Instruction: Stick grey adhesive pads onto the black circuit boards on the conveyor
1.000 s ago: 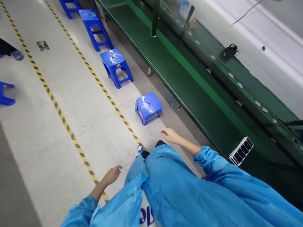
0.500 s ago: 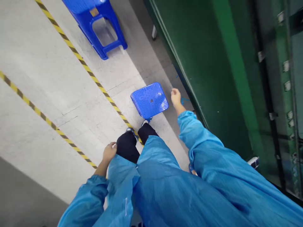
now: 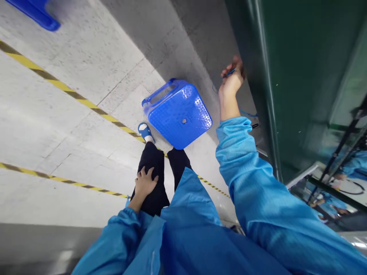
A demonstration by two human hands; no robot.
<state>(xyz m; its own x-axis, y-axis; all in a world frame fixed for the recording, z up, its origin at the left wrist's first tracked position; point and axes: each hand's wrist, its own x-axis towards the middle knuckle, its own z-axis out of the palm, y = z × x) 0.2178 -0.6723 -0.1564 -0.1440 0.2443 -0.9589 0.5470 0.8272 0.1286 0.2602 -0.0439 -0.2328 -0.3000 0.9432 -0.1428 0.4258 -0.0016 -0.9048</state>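
Observation:
My left hand rests with spread fingers on the dark trousers at my thigh. Beside the edge of the green bench, my right hand is turned partly palm up, its fingers curled around a thin blue object. Motion blur hides the exact kind of that object. A blue coiled cord shows just below the hand, near my cuff; whether the two are joined I cannot tell. In front of my legs stands a blue plastic stool, close to the left of my right wrist.
The green bench runs along the right side. Yellow-and-black tape lines cross the pale floor on the left. Part of another blue stool shows at the top left corner. Blue-clad people appear at the far right.
My right hand has reached forward along the bench edge and now holds a thin blue object. My left hand has moved onto my thigh. The view has turned and the stool appears nearer.

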